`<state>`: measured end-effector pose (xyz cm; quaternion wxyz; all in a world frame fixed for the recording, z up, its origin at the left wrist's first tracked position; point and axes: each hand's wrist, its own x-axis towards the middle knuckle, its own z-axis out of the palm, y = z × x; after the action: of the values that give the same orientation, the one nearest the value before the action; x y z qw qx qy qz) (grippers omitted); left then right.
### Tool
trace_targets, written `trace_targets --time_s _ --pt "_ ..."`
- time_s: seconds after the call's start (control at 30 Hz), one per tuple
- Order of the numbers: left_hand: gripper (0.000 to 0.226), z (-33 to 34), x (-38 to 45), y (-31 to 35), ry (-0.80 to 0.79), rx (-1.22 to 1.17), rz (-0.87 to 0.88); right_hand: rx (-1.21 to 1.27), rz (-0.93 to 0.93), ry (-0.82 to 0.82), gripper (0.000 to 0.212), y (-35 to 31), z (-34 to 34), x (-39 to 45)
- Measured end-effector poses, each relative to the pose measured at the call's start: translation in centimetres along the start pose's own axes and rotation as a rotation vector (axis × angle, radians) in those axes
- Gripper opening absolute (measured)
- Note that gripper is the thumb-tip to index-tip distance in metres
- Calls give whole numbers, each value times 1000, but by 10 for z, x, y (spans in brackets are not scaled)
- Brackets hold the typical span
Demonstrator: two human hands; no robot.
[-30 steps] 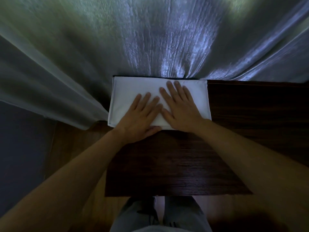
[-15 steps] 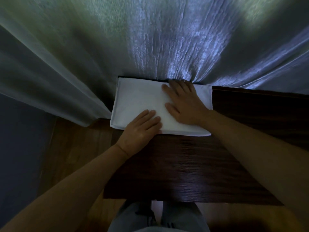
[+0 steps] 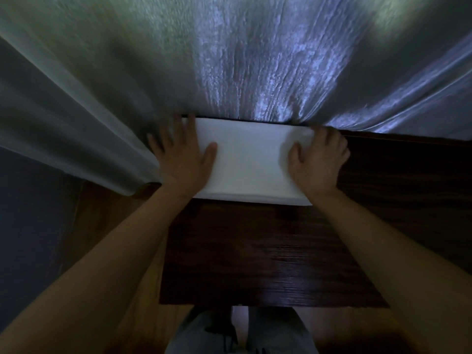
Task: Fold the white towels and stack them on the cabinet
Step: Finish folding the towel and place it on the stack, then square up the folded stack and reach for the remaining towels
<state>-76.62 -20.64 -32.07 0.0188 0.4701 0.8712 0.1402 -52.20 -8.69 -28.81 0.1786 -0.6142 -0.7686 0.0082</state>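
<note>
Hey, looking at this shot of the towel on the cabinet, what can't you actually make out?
Head view, dim and blurred:
- How many towels the white towel pile holds: layers unclear.
- The towel's side edges: left hand and right hand cover them.
- The cabinet back edge: curtain drapes over it.

No readable text, label, brand, number or sign anywhere in view. Folded white cloth towel [image 3: 251, 159]: plain, unmarked. Dark wood-grain cabinet top [image 3: 268, 251]: bare grain only. Pale sheer curtain [image 3: 229, 60]: no print.
</note>
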Motion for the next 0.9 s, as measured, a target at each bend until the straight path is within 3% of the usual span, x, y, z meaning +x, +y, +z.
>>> trace_targets --time_s 0.1,0.17,0.27,0.37,0.5,0.63,0.9 --pt "99 0 -9 -4 -96 -367 -365 246 459 -162 72 3 -6 -2" --pt "99 -1 -13 -4 -174 -498 -497 331 583 -395 95 5 -7 4" --pt "84 -2 -16 1 -140 -401 -467 381 668 -589 122 12 -8 11" --pt "77 -2 -20 5 -64 -348 -387 516 713 -653 132 26 -9 12" --pt "83 -1 -19 8 -112 -358 -347 621 779 -693 128 43 -11 5" --pt "87 -1 -14 20 -215 -408 -249 636 905 -779 110 72 -29 -17" --pt "92 9 11 113 -509 -371 21 777 1071 -885 77 166 -85 -85"
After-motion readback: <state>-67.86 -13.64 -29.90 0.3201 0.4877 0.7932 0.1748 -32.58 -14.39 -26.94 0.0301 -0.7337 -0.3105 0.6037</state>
